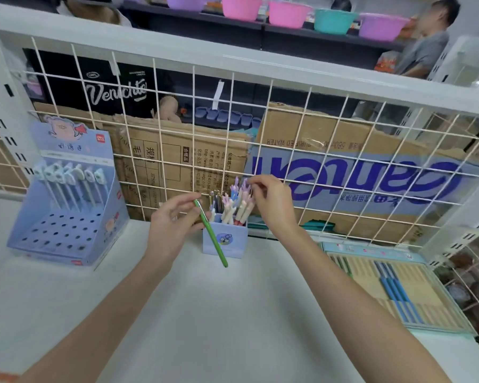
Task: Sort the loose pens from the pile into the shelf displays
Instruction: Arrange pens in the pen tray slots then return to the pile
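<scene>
The left hand point(172, 222) grips a green pen point(210, 233) near its top, the pen slanting down in front of a small blue cup point(226, 240). The right hand point(271, 203) pinches the top of a pen point(245, 189) standing in that cup (among other pens with pale, branching tops). The cup stands on the white shelf point(205, 313), against the wire grid point(288, 134). Far left is a blue display point(67, 211) with one row of pens; near right lies a flat tray point(393, 286) of pens.
</scene>
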